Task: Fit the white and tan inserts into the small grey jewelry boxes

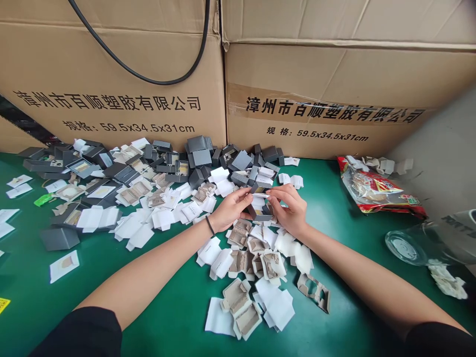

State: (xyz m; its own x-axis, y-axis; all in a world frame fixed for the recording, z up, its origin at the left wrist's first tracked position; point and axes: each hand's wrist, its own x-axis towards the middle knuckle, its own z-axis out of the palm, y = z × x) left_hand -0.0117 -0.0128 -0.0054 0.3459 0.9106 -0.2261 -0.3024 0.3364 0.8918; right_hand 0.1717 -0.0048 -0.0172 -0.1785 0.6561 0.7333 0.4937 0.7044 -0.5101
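My left hand (231,209) is closed around the left side of a small dark grey box (261,216), which stands open with pale lining showing. From the other side, my right hand (292,209) pinches a white card insert (261,196) at the box's upper edge. Whether the insert is partly inside the box I cannot tell, as fingers cover its ends. Folded white and grey-brown card inserts (241,233) lie just below my hands. Behind them is a heap of similar dark grey boxes (201,157), several of them with lids open.
Two large cardboard cartons (111,59) stand along the back of the green table (167,307). A black cable (148,80) hangs before the left one. On the right are a red snack bag (379,191), a clear glass jar (427,245) on its side and crumpled tissue (448,280).
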